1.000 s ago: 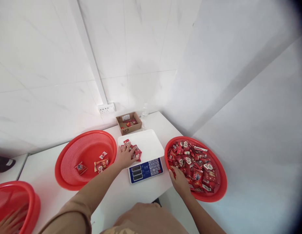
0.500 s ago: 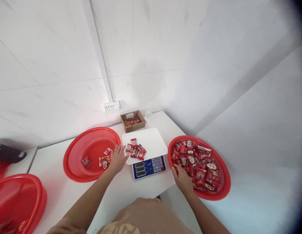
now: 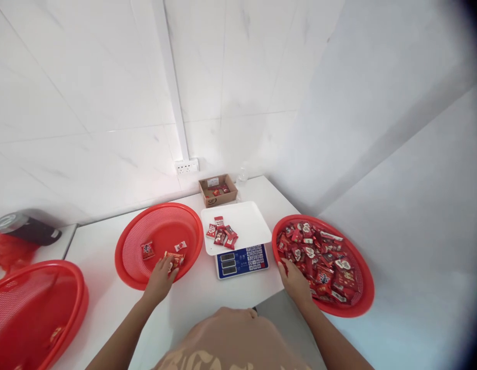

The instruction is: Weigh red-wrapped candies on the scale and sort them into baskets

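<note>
Open from above over the white weighing pan (image 3: 254, 221), apart from a small cluster of red-wrapped sweets (image 3: 223, 234) on its left half. Hemmed in behind by the cardboard box (image 3: 218, 197), at left by the middle red basket (image 3: 161, 234) and at right by the filled red basket (image 3: 364, 302), all just beside the pan. Passable along the bare desk (image 3: 196, 293) before the scale keypad (image 3: 256, 257), and leftward between the middle basket and the far-left red basket (image 3: 34, 308). Obstructed at the middle basket's near rim by the left grip (image 3: 160, 280), at the filled one's by the right grip (image 3: 296, 281).
</note>
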The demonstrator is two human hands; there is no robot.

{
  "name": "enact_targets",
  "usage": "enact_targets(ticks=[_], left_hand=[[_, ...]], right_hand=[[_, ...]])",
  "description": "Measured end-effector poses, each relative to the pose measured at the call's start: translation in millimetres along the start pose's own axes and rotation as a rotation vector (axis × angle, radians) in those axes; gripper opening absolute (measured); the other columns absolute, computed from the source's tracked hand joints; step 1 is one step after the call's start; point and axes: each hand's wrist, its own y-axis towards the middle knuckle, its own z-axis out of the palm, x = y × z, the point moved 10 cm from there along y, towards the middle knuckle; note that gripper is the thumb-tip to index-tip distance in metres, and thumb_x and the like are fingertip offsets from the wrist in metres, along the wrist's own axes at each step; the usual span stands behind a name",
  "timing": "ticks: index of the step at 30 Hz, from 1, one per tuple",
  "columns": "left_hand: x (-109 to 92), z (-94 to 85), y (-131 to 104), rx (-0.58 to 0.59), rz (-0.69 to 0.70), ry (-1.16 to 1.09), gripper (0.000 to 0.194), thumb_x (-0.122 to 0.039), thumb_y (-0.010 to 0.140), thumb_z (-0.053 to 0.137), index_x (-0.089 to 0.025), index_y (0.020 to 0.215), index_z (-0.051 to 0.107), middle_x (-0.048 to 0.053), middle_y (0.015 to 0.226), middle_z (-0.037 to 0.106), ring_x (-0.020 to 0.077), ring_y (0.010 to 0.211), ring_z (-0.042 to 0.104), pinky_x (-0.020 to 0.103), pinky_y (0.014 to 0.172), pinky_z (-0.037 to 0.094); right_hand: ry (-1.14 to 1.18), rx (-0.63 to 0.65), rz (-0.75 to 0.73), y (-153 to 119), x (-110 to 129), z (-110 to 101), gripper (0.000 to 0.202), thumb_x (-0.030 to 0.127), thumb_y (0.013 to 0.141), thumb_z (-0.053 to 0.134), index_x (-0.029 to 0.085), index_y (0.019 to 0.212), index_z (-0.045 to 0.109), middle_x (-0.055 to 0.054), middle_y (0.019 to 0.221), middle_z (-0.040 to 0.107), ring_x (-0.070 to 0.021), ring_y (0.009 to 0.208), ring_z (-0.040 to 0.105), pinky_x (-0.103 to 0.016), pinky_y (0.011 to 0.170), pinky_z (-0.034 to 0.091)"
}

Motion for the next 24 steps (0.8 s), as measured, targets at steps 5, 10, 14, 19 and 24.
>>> enact_targets(ticks=[5, 10, 14, 19, 24], left_hand=[[55, -22.1, -19, -0.057, -0.073, 0.267, 0.062, -0.029, 0.075, 0.05, -0.015, 0.134, 0.041, 0.015, 0.141, 0.039, 0.0333, 0.136, 0.024, 0.047, 0.106, 0.028], [93, -74.8, -38, -0.145, -0.23, 0.486, 0.07, -0.024, 0.076, 0.049, -0.018, 0.142, 0.027, 0.016, 0.151, 0.02, 0.034, 0.14, 0.006, 0.057, 0.106, 0.017], [108, -111.4, -42, -0.208, -0.328, 0.532, 0.071, -0.029, 0.079, 0.046, -0.017, 0.144, 0.021, 0.02, 0.15, 0.018, 0.0348, 0.14, 0.006, 0.057, 0.106, 0.015], [136, -127.6, -39, -0.184, -0.519, 0.439, 0.068, -0.038, 0.08, 0.041, -0.016, 0.142, 0.023, 0.025, 0.146, 0.025, 0.0381, 0.137, 0.017, 0.06, 0.1, 0.023], [151, -131.1, -33, -0.2, -0.599, 0.322, 0.069, -0.044, 0.076, 0.045, -0.018, 0.138, 0.029, 0.022, 0.148, 0.023, 0.0404, 0.133, 0.024, 0.058, 0.092, 0.034]], right_hand=[[-0.011, 0.005, 0.008, -1, 3, -1, 0.048, 0.042, 0.088, 0.026, 0.016, 0.118, 0.054, -0.012, 0.119, 0.059, -0.024, 0.111, 0.053, -0.035, 0.09, 0.041], [-0.027, 0.019, 0.018, -3, 5, -2, 0.048, 0.042, 0.089, 0.027, 0.016, 0.12, 0.053, -0.012, 0.123, 0.057, -0.0242, 0.112, 0.052, -0.035, 0.091, 0.04], [-0.04, 0.016, 0.024, -3, 6, -4, 0.048, 0.041, 0.089, 0.027, 0.016, 0.12, 0.054, -0.012, 0.122, 0.058, -0.0233, 0.11, 0.054, -0.034, 0.089, 0.041], [-0.037, 0.021, 0.039, -4, 6, -5, 0.048, 0.042, 0.089, 0.027, 0.017, 0.121, 0.053, -0.012, 0.122, 0.058, -0.0231, 0.109, 0.055, -0.033, 0.086, 0.042], [-0.037, 0.022, 0.041, -3, 6, -5, 0.05, 0.042, 0.089, 0.027, 0.015, 0.123, 0.052, -0.012, 0.125, 0.056, -0.0236, 0.113, 0.052, -0.034, 0.091, 0.04]])
